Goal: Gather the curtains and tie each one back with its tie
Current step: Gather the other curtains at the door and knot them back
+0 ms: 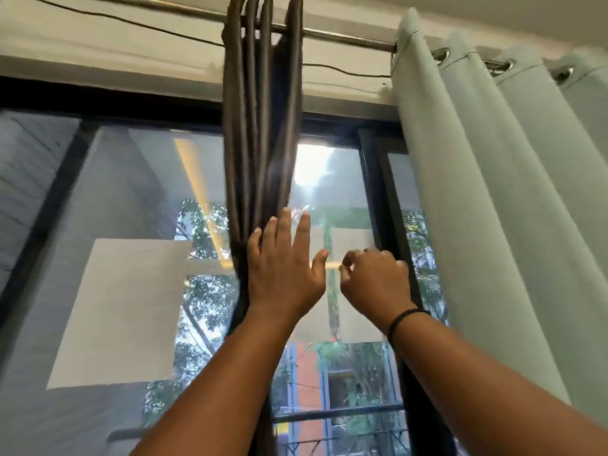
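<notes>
In the foreground, two bare forearms reaching up toward the window, a black band (pixel 403 319) round the right wrist. Left of the pair, the left hand (pixel 283 268) spread wide, fingers straight, lying flat against the gathered brown curtain (pixel 263 133) at about the height where the bundle narrows. Just beside it, slightly apart, the right hand (pixel 373 279) with fingers curled, seemingly pinching something thin and pale between thumb and forefinger; too blurred to say whether a tie or only a reflection in the glass. Behind the left hand, brown curtain already bunched into tight folds and cinched by a dark band at its waist, so probably gathered and bound, or being finished off. Farther right, well apart from both hands, the pale green curtain (pixel 487 179) hanging loose from its eyelets, neither gathered nor tied: likely the half of the job left. Above, the metal curtain rod (pixel 345 36) carrying both; beyond, the window frame (pixel 371 179), trees and buildings outside.
</notes>
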`<control>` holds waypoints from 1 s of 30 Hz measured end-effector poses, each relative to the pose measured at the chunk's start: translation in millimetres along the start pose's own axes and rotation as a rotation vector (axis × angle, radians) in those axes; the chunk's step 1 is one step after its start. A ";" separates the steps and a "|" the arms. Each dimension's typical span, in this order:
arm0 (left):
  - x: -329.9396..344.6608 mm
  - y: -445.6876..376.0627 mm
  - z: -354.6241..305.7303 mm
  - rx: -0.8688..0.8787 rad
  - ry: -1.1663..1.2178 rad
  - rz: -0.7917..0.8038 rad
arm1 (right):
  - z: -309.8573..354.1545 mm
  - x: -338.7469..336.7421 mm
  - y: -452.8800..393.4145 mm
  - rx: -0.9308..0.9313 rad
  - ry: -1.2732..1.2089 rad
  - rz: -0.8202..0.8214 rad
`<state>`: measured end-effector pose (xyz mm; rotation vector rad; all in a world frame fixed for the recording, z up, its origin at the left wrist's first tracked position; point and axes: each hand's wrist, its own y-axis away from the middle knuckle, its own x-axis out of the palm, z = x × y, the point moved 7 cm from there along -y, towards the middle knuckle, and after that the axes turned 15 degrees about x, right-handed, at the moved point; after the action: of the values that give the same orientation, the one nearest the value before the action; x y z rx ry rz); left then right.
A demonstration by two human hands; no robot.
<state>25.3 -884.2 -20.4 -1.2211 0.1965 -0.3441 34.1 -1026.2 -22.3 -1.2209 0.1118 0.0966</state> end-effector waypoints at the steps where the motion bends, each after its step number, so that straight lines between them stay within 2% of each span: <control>1: 3.3 -4.0 -13.2 0.009 0.006 0.019 | -14.6 -9.2 -5.5 0.000 0.039 -0.015; 5: 15.6 -31.2 -72.2 -0.050 0.143 0.086 | -90.6 -60.7 -34.3 -0.014 0.079 -0.136; 10: 19.9 -77.3 -125.5 -0.220 0.405 0.002 | -180.0 -117.8 -91.2 0.052 -0.227 -0.195; 15: 35.2 -128.6 -175.1 -0.252 0.449 0.043 | -258.3 -110.6 -150.3 0.253 -0.125 -0.059; 18: 48.1 -159.9 -195.6 -0.253 0.475 0.061 | -292.5 -104.3 -171.6 0.302 -0.053 -0.012; 25: 69.8 -236.0 -230.1 -0.269 0.482 0.005 | -369.5 -101.1 -222.2 0.316 -0.386 -0.005; 30: 98.1 -278.6 -232.4 -0.320 0.374 -0.037 | -395.0 -80.4 -263.0 0.355 -0.428 0.125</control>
<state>-2.4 -1208.4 167.7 -1.4692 0.5694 -0.5894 -23.6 -1488.2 99.9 -0.8171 -0.1641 0.4263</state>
